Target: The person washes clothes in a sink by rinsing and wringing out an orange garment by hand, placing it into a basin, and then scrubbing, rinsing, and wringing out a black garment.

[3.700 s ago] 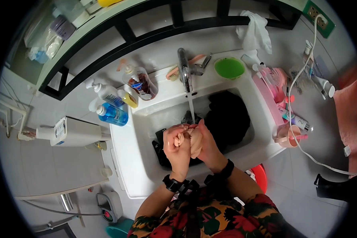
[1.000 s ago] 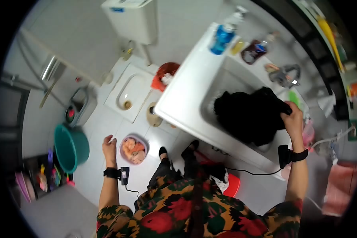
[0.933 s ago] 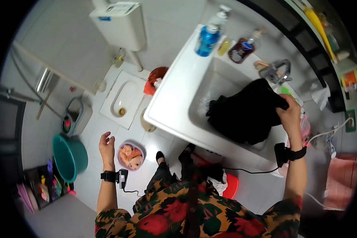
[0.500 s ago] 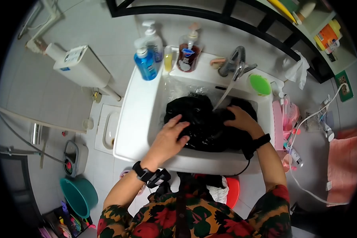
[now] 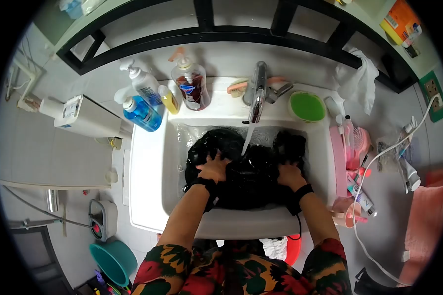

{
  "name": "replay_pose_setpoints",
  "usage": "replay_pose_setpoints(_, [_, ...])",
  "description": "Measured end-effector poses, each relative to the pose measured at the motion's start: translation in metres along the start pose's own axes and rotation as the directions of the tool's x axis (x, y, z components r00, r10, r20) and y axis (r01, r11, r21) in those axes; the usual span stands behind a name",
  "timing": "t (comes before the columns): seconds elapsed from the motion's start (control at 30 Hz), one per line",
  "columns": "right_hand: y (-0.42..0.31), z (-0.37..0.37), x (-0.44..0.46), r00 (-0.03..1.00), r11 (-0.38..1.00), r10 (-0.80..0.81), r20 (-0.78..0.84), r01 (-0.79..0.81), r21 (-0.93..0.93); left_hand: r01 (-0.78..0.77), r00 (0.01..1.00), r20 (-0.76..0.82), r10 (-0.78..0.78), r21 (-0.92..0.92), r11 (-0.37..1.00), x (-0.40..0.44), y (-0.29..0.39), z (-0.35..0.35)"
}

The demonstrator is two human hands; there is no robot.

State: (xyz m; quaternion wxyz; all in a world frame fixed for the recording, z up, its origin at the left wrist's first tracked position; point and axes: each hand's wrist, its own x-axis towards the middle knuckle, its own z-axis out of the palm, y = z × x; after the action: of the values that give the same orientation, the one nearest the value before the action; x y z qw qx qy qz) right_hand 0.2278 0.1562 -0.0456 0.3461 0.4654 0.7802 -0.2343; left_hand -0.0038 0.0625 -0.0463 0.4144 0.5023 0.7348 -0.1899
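A soaked black garment [image 5: 253, 179], its exact kind not clear, lies bunched in the water of the white sink [image 5: 155, 162]. My left hand [image 5: 213, 168] presses down on its left part with the fingers spread. On the right side, my right hand [image 5: 290, 176] also pushes into the dark fabric, its fingers stretched forward and their tips partly sunk in the folds. Between the two hands, a stream of water runs from the chrome faucet [image 5: 257, 93] onto the cloth. Both wrists wear black bands.
Pump bottles, one blue [image 5: 142, 114] and one dark red [image 5: 192, 88], stand at the sink's back left. A green-filled bowl [image 5: 307, 106] sits at the back right corner. A black metal frame [image 5: 241, 35] crosses above. A teal basin [image 5: 114, 263] is on the floor.
Both hands have moved down into the garment and pressed onto it; earlier they were more lifted and angled. The camera view has shifted, and the water still runs.
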Motion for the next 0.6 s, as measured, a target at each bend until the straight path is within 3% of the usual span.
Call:
replay_pose_setpoints(0.1, [0.005,0.004,-0.006,0.995,0.984,-0.012,-0.097,0.029,0.174,0.034,0.995,-0.090,-0.045,-0.114,0.993,0.025,-0.012,0.007])
replay_pose_setpoints(0.13, [0.011,0.012,-0.006,0.960,0.940,0.018,-0.279,0.079,0.332,-0.041,0.958,-0.287,-0.015,-0.189,0.981,0.020,-0.016,0.013])
replay_pose_setpoints(0.17, [0.015,0.018,-0.006,0.892,0.871,0.076,-0.445,0.158,0.466,-0.046,0.957,-0.289,-0.009,-0.183,0.982,0.018,-0.022,0.013])
replay_pose_setpoints(0.23, [0.012,0.006,-0.030,0.839,0.852,0.130,-0.528,0.178,0.492,-0.234,0.920,-0.389,0.055,-0.430,0.872,0.002,-0.032,0.006])
replay_pose_setpoints(0.27, [0.009,-0.004,-0.045,0.836,0.782,0.126,-0.534,0.247,0.572,-0.365,0.848,-0.528,0.036,-0.533,0.764,-0.006,-0.036,0.011])
replay_pose_setpoints(0.3, [0.007,-0.008,-0.055,0.833,0.699,0.124,-0.539,0.312,0.643,-0.470,0.881,-0.455,0.127,-0.816,0.336,-0.013,-0.040,0.007])
replay_pose_setpoints(0.37, [0.000,-0.015,-0.069,0.856,0.647,0.129,-0.501,0.310,0.697,-0.391,0.918,-0.388,0.078,-0.920,0.032,-0.034,-0.044,0.007])
replay_pose_setpoints(0.4, [-0.012,-0.025,-0.086,0.827,0.618,0.137,-0.546,0.360,0.700,-0.397,0.915,-0.392,0.093,-0.917,0.039,-0.045,-0.045,0.002])
replay_pose_setpoints(0.47, [-0.027,-0.036,-0.107,0.793,0.586,0.158,-0.589,0.404,0.702,-0.318,0.926,-0.356,0.123,-0.914,-0.253,-0.065,-0.054,-0.002])
replay_pose_setpoints(0.5, [-0.031,-0.041,-0.111,0.736,0.551,0.116,-0.667,0.511,0.660,-0.260,0.936,-0.326,0.130,-0.892,-0.369,-0.074,-0.058,-0.003])
replay_pose_setpoints(0.53, [-0.039,-0.046,-0.116,0.670,0.508,0.079,-0.738,0.610,0.608,-0.205,0.950,-0.291,0.118,-0.860,-0.467,-0.072,-0.066,0.004])
replay_pose_setpoints(0.57, [-0.049,-0.054,-0.125,0.667,0.505,0.089,-0.740,0.610,0.611,-0.149,0.962,-0.251,0.110,-0.817,-0.558,-0.069,-0.073,0.011])
replay_pose_setpoints(0.6, [-0.063,-0.064,-0.138,0.619,0.558,0.066,-0.782,0.627,0.543,-0.146,0.961,-0.249,0.116,-0.821,-0.551,-0.076,-0.076,0.010])
